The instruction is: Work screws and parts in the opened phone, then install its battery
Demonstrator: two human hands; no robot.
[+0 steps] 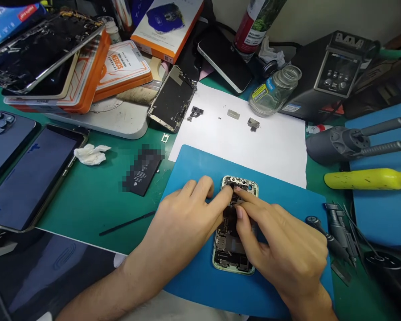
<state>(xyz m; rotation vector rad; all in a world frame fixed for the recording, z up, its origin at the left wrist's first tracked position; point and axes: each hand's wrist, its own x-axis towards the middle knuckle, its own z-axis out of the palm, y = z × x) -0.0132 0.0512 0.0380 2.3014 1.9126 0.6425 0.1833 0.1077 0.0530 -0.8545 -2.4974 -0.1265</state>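
An opened phone body (232, 249) with a pale green frame lies on a blue mat (200, 276), its insides bare. My left hand (183, 218) rests on the mat at its left, index fingertip pressed onto the parts near the phone's top. My right hand (280, 249) comes in from the right, thumb and index finger pinched together over the same spot. What sits between the fingertips is too small to name. A removed screen (172, 99) lies face down at the back, and a black battery (143, 170) lies on the green mat to the left.
A white sheet (254, 147) behind the mat carries small metal parts (233, 114). Screwdrivers (337, 236) lie at the right, with a yellow handle (367, 178) and a grey tool stand (337, 142). A glass jar (276, 90), stacked boxes (87, 67), tablets (26, 174) and a black spudger (127, 223) surround the work.
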